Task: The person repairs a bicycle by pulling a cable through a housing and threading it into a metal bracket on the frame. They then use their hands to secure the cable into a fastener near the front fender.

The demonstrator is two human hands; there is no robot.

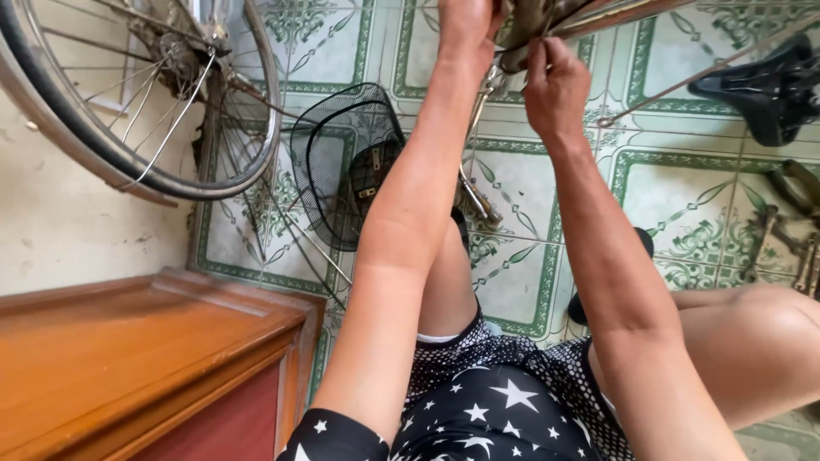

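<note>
Rusty metal of the bicycle frame (547, 21), its long axis running from ten to two o'clock, is gripped from below by the right hand (555, 81) and clasped by the left hand (465, 26) at its nine o'clock.

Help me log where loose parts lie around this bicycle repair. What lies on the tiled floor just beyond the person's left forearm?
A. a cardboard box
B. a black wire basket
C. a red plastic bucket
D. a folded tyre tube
B: a black wire basket lies on its side on the green-patterned tiled floor, between the bicycle wheel and the left forearm.
</note>
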